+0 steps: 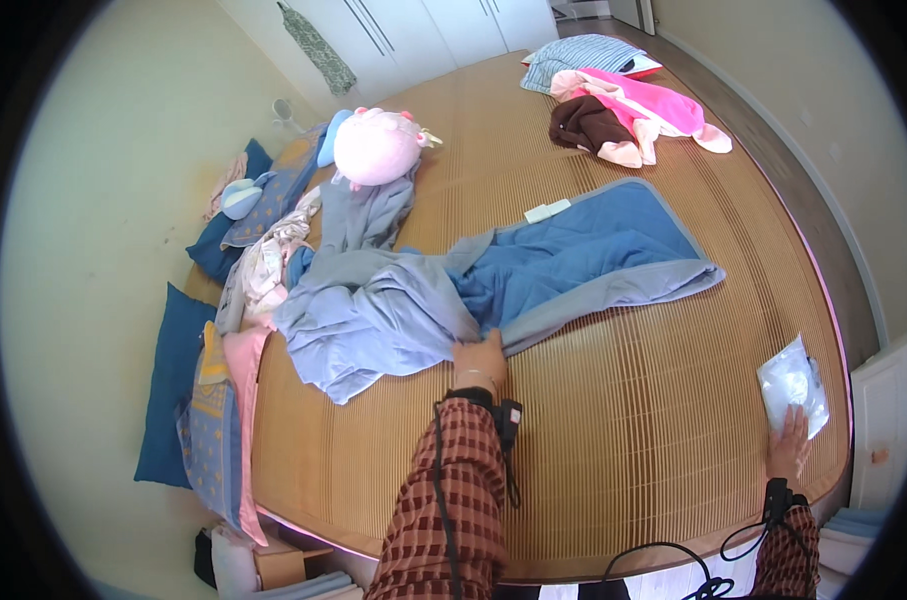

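Observation:
A thin quilt [593, 245], blue on one face and grey on the other, lies rumpled across the middle of the bed. Its grey part is bunched on the left, while the blue part spreads to the right with a grey border folded along its near edge. My left hand [481, 360] is closed on the quilt's near edge; the fingertips are hidden in the cloth. Far to the right, my right hand [790, 446] rests its outstretched fingers on the lower edge of a clear plastic packet [793, 385] with something pale inside.
A bamboo mat [613, 430] covers the bed. A pink plush toy [378, 148] sits beyond the quilt. Pillows [178, 390] line the left wall. Pink and brown clothing [653, 105] lies at the far right near a striped pillow [583, 60]. Black cables [708, 580] trail from my wrists.

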The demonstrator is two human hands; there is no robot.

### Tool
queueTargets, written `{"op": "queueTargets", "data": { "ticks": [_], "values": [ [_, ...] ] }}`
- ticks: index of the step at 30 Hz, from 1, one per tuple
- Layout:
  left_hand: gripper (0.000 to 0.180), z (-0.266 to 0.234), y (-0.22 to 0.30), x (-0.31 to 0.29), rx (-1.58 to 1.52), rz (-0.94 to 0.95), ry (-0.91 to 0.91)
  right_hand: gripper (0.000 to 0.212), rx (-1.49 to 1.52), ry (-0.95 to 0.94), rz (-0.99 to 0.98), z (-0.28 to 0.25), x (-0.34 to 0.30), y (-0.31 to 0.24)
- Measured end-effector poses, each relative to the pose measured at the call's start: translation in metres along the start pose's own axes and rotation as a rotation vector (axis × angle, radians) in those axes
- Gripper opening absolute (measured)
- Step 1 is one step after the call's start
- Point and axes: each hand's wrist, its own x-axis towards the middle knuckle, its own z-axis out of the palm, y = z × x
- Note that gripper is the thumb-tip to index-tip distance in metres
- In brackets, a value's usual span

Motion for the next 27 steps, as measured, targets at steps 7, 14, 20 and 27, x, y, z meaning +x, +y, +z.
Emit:
{"op": "queueTargets", "data": {
  "ticks": [7,14,20,27],
  "values": [
    [0.025,0.031,0.003,-0.08,-0.179,-0.036,-0.131,0.06,0.06,-0.048,0.018,-0.01,0.002,-0.002],
    [0.027,0.067,-0.022,-0.256,-0.231,-0.021,-0.385,0.071,0.173,-0.165,-0.066,-0.04,0.002,0.02],
    [0.027,0.077,-0.076,-0.379,-0.263,-0.133,-0.311,0.074,0.165,0.079,-0.065,-0.11,-0.045,0.007],
    [0.018,0.039,-0.091,-0.439,-0.535,-0.137,0.001,0.065,0.581,0.05,-0.155,-0.084,-0.091,0.02]
  ]
}}
